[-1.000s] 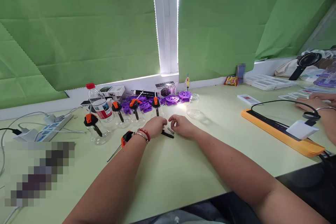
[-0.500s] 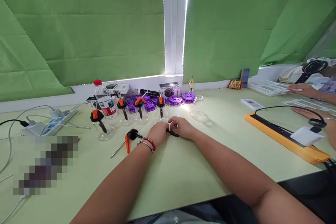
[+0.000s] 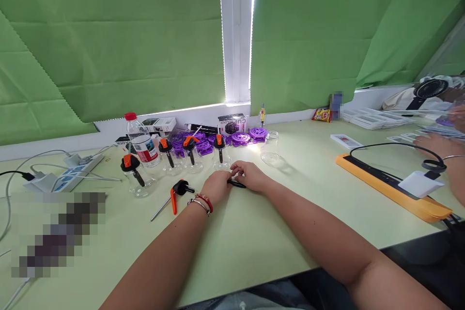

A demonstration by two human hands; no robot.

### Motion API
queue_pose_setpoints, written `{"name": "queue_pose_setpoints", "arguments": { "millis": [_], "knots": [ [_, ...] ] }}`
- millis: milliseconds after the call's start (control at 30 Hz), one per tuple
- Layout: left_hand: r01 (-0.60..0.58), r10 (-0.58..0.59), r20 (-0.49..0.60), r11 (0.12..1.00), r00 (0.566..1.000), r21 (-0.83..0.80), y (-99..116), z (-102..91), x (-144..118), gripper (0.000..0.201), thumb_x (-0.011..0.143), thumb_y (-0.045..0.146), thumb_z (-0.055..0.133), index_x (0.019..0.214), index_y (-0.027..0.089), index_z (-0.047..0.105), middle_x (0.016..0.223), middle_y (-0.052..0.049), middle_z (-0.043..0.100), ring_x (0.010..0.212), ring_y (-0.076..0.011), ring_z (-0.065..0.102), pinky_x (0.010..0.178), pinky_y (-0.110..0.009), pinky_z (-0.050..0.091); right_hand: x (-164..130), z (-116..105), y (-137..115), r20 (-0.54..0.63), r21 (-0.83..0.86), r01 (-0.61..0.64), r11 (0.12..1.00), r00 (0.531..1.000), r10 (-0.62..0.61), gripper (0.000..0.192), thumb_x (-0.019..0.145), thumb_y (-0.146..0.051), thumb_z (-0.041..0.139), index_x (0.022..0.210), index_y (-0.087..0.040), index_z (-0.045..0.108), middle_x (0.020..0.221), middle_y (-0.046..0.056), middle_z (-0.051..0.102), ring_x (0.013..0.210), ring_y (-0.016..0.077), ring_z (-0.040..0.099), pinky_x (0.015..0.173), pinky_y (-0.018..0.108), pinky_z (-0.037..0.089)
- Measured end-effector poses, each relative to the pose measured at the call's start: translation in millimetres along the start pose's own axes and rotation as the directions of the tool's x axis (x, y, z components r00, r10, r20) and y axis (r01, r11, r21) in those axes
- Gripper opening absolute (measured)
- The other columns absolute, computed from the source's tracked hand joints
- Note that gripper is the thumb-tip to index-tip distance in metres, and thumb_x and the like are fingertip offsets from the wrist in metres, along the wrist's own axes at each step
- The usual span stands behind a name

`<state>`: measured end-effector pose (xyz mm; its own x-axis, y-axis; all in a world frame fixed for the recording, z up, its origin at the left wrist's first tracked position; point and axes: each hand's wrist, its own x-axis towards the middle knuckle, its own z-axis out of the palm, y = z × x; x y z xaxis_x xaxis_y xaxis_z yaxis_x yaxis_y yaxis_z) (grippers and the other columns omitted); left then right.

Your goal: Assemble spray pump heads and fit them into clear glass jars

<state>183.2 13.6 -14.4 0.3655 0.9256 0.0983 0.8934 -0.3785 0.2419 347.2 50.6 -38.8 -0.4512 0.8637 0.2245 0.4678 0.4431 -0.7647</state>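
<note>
Here, black part (image 3: 237, 183) between hands (touching)

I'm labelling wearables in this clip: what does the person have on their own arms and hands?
Both forearms are bare, with no sleeves in view. The left hand has two bracelets at its wrist: a red beaded one and a thin silver bangle next to it. The right hand shows no ring, watch or glove.

Both hands have closed over the black part (image 3: 237, 183).
</note>
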Motion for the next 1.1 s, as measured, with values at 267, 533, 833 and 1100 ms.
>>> {"name": "queue_pose_setpoints", "arguments": {
  "millis": [267,533,833,1100],
  "knots": [
    [-0.003,0.003,-0.021,1.000,1.000,-0.025,-0.4,2.2,-1.2,0.019,0.071,0.014,0.048,0.082,0.018,0.064,0.085,-0.007,0.064,0.079,-0.0201,0.058,0.066,-0.027,0.041,3.5,5.6,1.7,-0.095,-0.006,-0.031,0.999,0.995,0.031,0.035,0.067,-0.005,0.053,0.100,-0.018,0.056,0.090,0.002,0.065,0.066,0.0090,0.053,0.067,0.024,0.045],
    [0.004,-0.005,-0.035,0.999,0.999,-0.042,-3.4,1.5,-0.5,0.016,0.071,0.017,0.049,0.079,0.018,0.063,0.084,-0.007,0.064,0.077,-0.0206,0.058,0.064,-0.028,0.040,3.0,8.5,-0.5,-0.095,-0.021,-0.059,0.998,0.994,0.057,0.034,0.067,-0.008,0.054,0.100,-0.018,0.056,0.091,0.002,0.064,0.066,0.0092,0.053,0.066,0.024,0.045],
    [0.027,-0.031,-0.072,0.998,0.997,-0.053,-4.1,-23.4,-6.4,0.014,0.074,0.023,0.054,0.083,0.018,0.064,0.086,-0.008,0.065,0.080,-0.0217,0.059,0.064,-0.028,0.040,-0.2,4.6,-6.1,-0.132,-0.033,-0.081,0.996,0.988,0.076,0.028,0.072,-0.017,0.057,0.100,-0.018,0.056,0.093,0.002,0.064,0.063,0.0088,0.050,0.066,0.025,0.044],
    [0.322,-0.322,-0.030,0.947,0.946,0.008,-72.3,-85.6,-51.5,0.031,0.070,0.037,0.057,0.093,0.017,0.061,0.096,-0.011,0.065,0.085,-0.0253,0.060,0.066,-0.030,0.041,-3.0,0.0,-4.5,-0.180,0.033,-0.120,0.992,0.976,0.124,0.025,0.077,-0.030,0.056,0.101,-0.021,0.056,0.097,0.003,0.065,0.065,0.0103,0.053,0.065,0.026,0.045]
  ]
}}
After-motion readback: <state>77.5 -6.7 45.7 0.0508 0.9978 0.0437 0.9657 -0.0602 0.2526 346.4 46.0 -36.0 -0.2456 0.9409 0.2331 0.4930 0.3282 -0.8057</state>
